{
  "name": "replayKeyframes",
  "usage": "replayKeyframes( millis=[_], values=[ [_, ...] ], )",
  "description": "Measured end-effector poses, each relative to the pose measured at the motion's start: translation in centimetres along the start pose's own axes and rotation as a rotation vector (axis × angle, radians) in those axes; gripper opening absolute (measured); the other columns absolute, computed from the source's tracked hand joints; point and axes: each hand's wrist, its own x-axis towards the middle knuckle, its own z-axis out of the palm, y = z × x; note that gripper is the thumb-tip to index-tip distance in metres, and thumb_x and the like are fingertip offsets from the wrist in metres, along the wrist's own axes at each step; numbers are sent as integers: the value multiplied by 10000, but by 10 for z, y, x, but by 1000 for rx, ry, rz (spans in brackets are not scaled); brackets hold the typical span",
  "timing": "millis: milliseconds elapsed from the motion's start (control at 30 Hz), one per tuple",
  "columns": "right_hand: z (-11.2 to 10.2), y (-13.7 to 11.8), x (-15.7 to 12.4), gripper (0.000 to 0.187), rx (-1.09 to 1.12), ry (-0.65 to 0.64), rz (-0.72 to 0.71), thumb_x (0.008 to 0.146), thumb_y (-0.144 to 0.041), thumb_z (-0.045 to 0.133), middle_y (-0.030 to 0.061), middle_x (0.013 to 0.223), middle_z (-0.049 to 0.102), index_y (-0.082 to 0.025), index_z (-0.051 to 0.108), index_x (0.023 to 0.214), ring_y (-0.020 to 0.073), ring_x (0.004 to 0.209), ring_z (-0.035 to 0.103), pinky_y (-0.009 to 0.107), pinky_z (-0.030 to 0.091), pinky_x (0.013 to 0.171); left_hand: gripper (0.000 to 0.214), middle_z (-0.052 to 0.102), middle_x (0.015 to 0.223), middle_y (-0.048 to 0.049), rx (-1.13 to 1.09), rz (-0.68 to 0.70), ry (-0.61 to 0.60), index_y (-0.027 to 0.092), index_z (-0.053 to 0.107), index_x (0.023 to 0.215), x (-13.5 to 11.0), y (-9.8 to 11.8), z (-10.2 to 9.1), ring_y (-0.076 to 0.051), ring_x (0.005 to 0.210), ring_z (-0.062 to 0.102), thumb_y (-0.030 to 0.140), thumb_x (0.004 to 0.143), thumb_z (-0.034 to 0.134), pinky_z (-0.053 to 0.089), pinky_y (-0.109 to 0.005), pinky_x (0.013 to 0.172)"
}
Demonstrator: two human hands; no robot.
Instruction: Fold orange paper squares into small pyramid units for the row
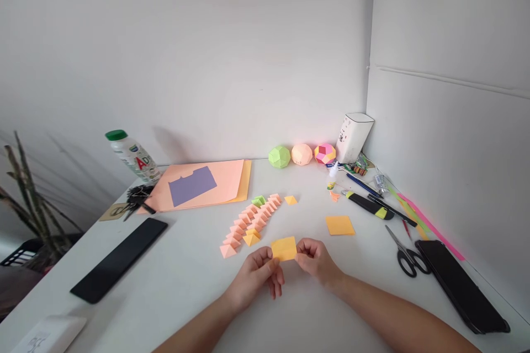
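Note:
Both hands hold a small orange paper square just above the white table. My left hand pinches its left edge, fingers curled. My right hand pinches its right edge. Just beyond the hands lie two rows of folded paper pieces, mostly peach, with an orange one nearest and green ones at the far end. A flat orange paper square lies to the right of them.
Peach paper sheets with a purple piece lie at the back left, beside a bottle and keys. Three paper balls and a white box stand by the wall. Scissors, pens, two black slabs.

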Motion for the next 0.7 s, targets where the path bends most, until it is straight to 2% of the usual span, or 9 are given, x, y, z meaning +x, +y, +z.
replayKeyframes(
  millis=[433, 700],
  values=[
    [-1, 7, 4, 149, 62, 22, 25, 635, -162, 521, -102, 443, 280, -187, 403, 548, 52, 435, 190, 218, 154, 426, 286, 626, 532, 19, -87, -5, 57, 190, 406, 719, 1, 0, -1, -97, 363, 515, 378, 777, 614, 393, -198, 362],
    [0, 4, 5, 149, 40, 44, 37, 620, -156, 506, -101, 459, 265, -190, 384, 542, 49, 434, 188, 210, 141, 410, 276, 613, 507, 33, -84, -2, 76, 196, 403, 718, 2, -3, -4, -41, 323, 360, 364, 763, 618, 206, -161, 352]
  ],
)
